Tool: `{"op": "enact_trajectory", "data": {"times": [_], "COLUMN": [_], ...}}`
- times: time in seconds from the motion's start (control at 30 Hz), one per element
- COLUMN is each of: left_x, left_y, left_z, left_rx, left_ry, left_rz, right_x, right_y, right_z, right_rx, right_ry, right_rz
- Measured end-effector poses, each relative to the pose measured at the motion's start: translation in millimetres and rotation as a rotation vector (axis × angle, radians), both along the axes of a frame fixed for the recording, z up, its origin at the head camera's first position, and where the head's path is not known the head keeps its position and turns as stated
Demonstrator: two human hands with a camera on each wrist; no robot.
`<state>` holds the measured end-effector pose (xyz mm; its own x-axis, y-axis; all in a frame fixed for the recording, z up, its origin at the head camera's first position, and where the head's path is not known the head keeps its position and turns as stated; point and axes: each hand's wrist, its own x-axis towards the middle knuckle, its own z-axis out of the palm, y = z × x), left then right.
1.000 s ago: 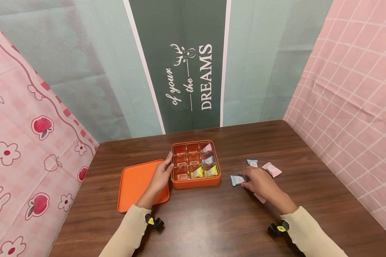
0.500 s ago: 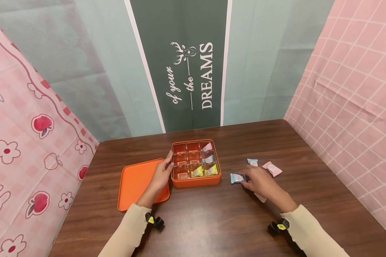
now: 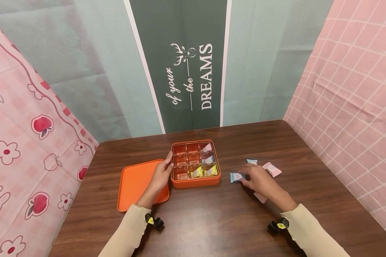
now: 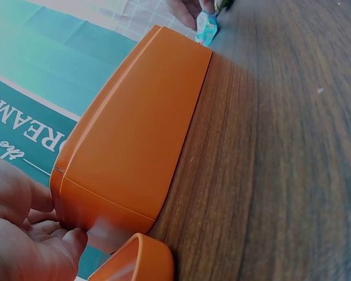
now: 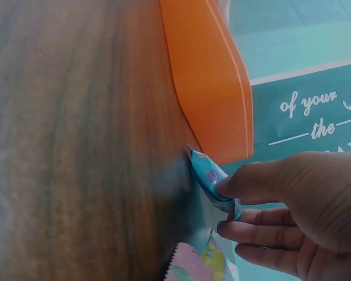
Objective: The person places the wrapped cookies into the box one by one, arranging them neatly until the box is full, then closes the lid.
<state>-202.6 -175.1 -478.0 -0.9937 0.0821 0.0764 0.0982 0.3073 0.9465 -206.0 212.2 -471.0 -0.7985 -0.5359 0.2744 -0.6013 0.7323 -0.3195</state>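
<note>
My right hand (image 3: pixel 260 181) pinches a blue wrapped candy (image 3: pixel 236 177) between thumb and fingers, close to the tabletop. In the right wrist view the thumb presses on the blue wrapper (image 5: pixel 207 175). My left hand (image 3: pixel 162 175) rests with extended fingers against the left side of an orange box (image 3: pixel 196 183). The box has a clear divided insert. Two yellow candies (image 3: pixel 197 172) lie in its front row, a light blue candy (image 3: pixel 207 160) and a pink candy (image 3: pixel 207 147) in the right column. Its other compartments show no candy.
The orange lid (image 3: pixel 136 184) lies left of the box, partly under my left forearm. Around my right hand lie another blue candy (image 3: pixel 252 162), a pink candy (image 3: pixel 272 169) and a half-covered pink candy (image 3: pixel 260 197). Patterned cloths hang around the wooden table (image 3: pixel 212 228).
Almost nothing differs. The blue candy in my right fingers has shifted very slightly, while my left hand stays at the box.
</note>
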Motion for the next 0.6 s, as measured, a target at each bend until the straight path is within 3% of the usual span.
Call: {"op": "enact_trajectory", "data": {"times": [0.4, 0.6], "left_x": [-1.4, -0.7], "left_y": [1.7, 0.6], "left_z": [-0.5, -1.7], "left_rx": [0.029, 0.025], "left_ry": [0.042, 0.044], "left_rz": [0.017, 0.015], "right_x": [-2.2, -1.2], "right_y": [-2.0, -1.9], "right_z": [4.9, 4.8], "right_rx": [-0.047, -0.041], "right_ry": [0.061, 0.038], "right_rz": [0.021, 0.019]}}
